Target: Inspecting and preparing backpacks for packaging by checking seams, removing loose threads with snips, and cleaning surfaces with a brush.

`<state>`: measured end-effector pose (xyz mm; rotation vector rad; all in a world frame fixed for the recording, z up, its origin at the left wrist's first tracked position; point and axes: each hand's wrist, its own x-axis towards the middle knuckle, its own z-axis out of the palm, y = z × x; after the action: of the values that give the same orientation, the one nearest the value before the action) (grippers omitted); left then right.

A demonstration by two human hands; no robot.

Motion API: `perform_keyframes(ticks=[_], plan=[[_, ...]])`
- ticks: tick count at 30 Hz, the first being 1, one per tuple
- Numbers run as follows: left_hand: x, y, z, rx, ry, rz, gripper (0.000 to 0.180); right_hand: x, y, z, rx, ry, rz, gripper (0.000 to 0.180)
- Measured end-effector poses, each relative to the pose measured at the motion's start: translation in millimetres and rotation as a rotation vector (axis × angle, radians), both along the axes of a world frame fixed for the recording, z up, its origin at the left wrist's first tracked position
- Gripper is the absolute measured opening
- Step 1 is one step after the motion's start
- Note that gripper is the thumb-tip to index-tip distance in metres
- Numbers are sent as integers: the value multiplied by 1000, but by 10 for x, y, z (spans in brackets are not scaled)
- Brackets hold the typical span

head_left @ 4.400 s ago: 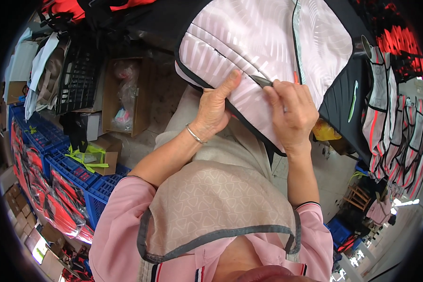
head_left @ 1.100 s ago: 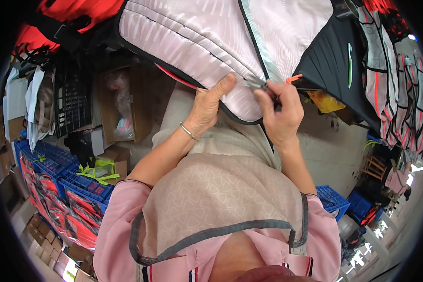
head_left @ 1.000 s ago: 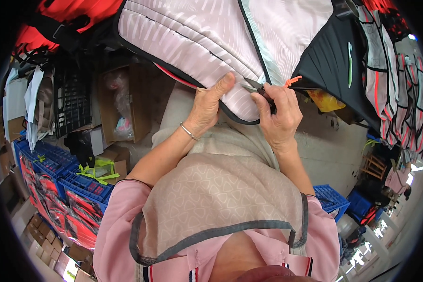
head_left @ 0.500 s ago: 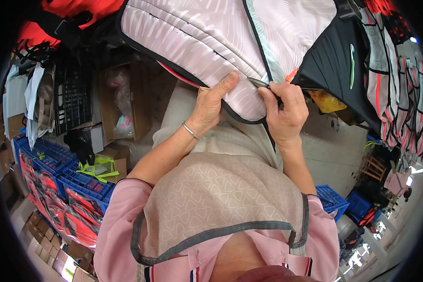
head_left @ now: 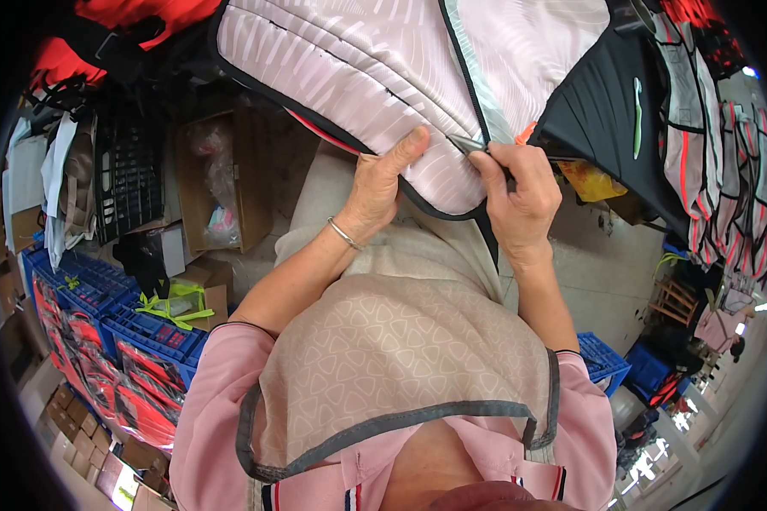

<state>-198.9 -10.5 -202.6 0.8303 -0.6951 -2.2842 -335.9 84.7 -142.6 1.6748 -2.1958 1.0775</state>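
Observation:
A pale pink patterned fabric piece (head_left: 349,94) with black edge binding lies across the upper middle, its rounded corner toward me. My left hand (head_left: 382,183) pinches its near edge, thumb on top, fingers hidden beneath. In my right hand (head_left: 521,200) is a small pointed metal tool (head_left: 466,143), held between thumb and fingers. Its tip points left and rests at the fabric near a black trim line (head_left: 467,72); whether it touches cannot be told. An orange tab (head_left: 526,134) shows just beyond my right fingers.
Black fabric (head_left: 609,119) spreads to the right of the pink piece. Striped fabric pieces (head_left: 694,153) hang at the far right. Blue crates (head_left: 158,328) with red packed goods stand at left, near an open cardboard box (head_left: 251,183). Another blue crate (head_left: 602,358) stands low at right.
The tool's tip shows more plainly and has shifted slightly left, and my right fingers have curled further around it. My left hand keeps its hold, almost unmoved.

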Motion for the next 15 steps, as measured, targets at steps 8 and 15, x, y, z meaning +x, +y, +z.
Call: perform_keyframes(ticks=[8, 15], plan=[[-69, -9, -25, 10, 47, 30, 64, -37, -439, 13, 38, -127, -91, 51], [175, -59, -269, 57, -197, 63, 58, -1074, -329, 35, -165, -529, -367, 30]])
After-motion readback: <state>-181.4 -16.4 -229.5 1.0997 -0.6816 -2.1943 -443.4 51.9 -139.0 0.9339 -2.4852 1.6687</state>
